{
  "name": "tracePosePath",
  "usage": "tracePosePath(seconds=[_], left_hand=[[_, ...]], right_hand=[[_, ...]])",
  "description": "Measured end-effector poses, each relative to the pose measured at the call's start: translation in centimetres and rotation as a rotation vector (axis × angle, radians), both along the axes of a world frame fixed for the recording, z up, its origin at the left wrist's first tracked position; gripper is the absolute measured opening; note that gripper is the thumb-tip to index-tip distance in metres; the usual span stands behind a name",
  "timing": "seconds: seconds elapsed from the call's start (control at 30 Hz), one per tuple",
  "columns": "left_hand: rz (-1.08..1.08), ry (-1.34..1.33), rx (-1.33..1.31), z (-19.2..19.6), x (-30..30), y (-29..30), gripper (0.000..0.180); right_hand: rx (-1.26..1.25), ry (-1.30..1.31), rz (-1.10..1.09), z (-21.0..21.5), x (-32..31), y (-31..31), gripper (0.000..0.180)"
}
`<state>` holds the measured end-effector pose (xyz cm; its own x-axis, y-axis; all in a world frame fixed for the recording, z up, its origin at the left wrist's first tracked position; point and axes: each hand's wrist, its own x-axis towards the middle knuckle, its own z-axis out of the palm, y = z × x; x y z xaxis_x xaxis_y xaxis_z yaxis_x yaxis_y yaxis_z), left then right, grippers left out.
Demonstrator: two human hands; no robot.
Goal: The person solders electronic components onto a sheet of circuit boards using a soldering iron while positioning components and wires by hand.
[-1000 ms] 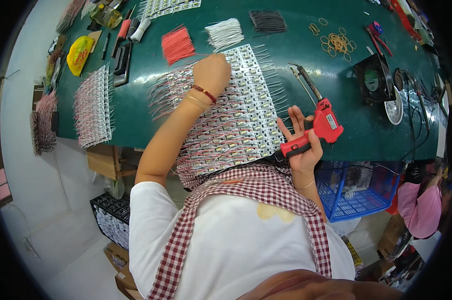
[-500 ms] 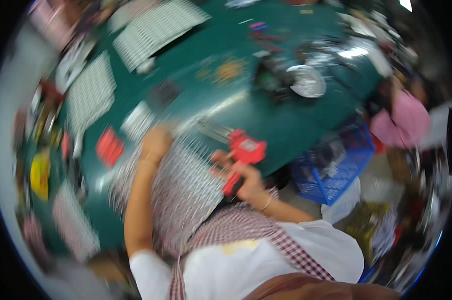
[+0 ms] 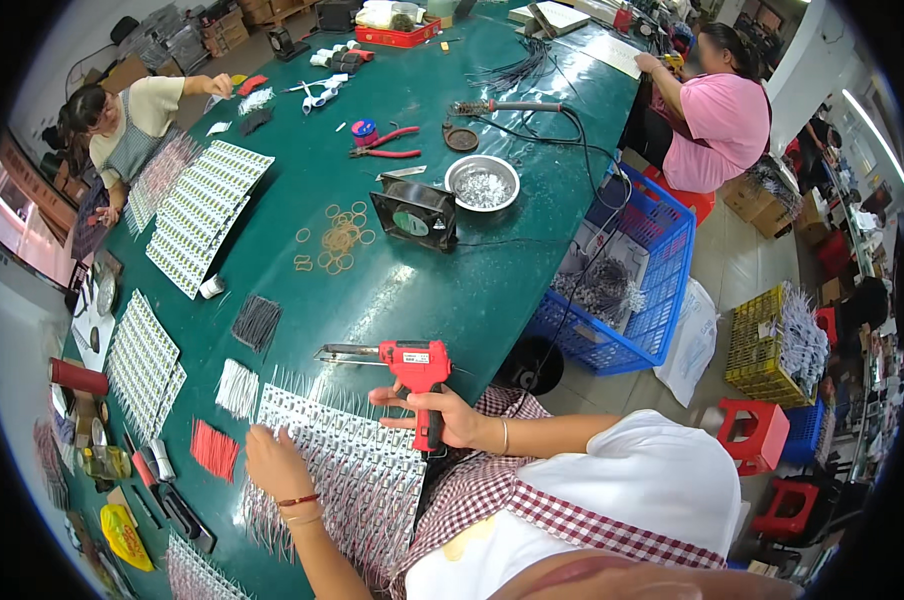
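My right hand [image 3: 450,418] holds a red soldering gun [image 3: 413,366] by its handle, some fingers stretched forward. Its metal tip [image 3: 344,352] points left, above the far edge of a panel of small circuit boards [image 3: 357,440]. Rows of thin wires stand out from the panel, which lies in front of me. Over the panel's left edge is my left hand [image 3: 277,464], its fingers curled; whatever they may pinch is hidden. Beside that hand lies a bundle of short red wires [image 3: 214,450], with white wires [image 3: 237,388] and dark wires [image 3: 257,322] farther back.
More board panels [image 3: 144,365] lie to the left. Beyond are rubber bands [image 3: 342,240], a small black fan [image 3: 414,212], a metal bowl [image 3: 483,184] and red pliers [image 3: 387,145]. A blue crate [image 3: 662,325] stands at right. Two co-workers sit across the table.
My left hand has moved nearer and left, from the panel's far edge to its left edge. The soldering gun has swung left and its tip is farther left. The view has shifted and sharpened.
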<state>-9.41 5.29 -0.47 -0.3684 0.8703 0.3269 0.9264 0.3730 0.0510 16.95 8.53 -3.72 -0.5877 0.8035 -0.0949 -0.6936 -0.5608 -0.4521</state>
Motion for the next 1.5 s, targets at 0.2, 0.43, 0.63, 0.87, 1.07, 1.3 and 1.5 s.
tracePosePath(seconds=[0.2,0.43,0.63,0.87,1.07,1.3,1.5], left_hand=[[-0.349,-0.198,-0.102,-0.7,1.6,4.5,0.017],[-0.356,-0.175,-0.090,-1.8,1.0,5.3,0.012],[-0.126,-0.015,0.060,-1.8,1.3,2.0,0.012],[-0.048,0.116,-0.193,-0.5,-0.6,-1.6,0.012],[-0.369,-0.319,0.152,0.3,0.4,0.4,0.015],[-0.307,-0.441,-0.150,-0.3,2.2,2.9,0.017],[-0.208,-0.472,-0.076,-0.2,2.0,3.4,0.018]], right_hand=[[-0.002,0.019,-0.016,0.0,-0.1,0.1,0.021],[-0.003,0.007,-0.010,-0.4,-0.1,0.4,0.021],[-0.001,-0.010,-0.025,-0.4,-0.3,0.5,0.021],[-0.105,-0.028,-0.043,-0.3,-0.4,0.4,0.026],[0.004,-0.020,-0.041,-0.6,-0.6,0.3,0.028],[0.016,-0.029,-0.005,0.1,-0.8,0.8,0.027],[0.018,-0.029,-0.007,0.0,-0.8,1.0,0.026]])
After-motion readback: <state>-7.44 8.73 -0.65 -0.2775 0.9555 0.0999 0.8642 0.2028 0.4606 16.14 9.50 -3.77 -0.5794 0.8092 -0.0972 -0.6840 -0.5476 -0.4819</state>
